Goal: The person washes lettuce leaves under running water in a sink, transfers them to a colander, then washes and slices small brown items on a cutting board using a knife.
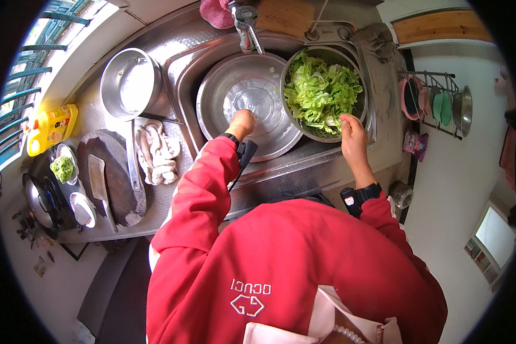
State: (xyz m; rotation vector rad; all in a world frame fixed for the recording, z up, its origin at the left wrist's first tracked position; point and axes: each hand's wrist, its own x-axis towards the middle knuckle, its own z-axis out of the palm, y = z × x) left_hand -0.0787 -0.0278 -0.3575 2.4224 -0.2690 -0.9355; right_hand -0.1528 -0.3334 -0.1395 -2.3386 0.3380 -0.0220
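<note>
My left hand (242, 123) is curled into a fist above a wide stainless steel basin (217, 88) in the sink. Nothing shows protruding from it, though its underside is hidden. The basin holds shallow clear water, with a small leaf scrap near its far side. To its right, a perforated metal colander (289, 112) filled with torn green lettuce (322, 90) rests partly over the basin's edge. At the colander's near right rim is my right hand (353, 139), fingertips together beside the lettuce. Whether they grip a leaf or the rim cannot be made out.
A faucet (246, 28) overhangs the basin. Left of the sink are a steel saucepan (127, 86), a crumpled cloth (157, 152), a cleaver (97, 176) on a round cutting board (120, 189) and a yellow jug (53, 129). A dish rack (434, 103) is at right.
</note>
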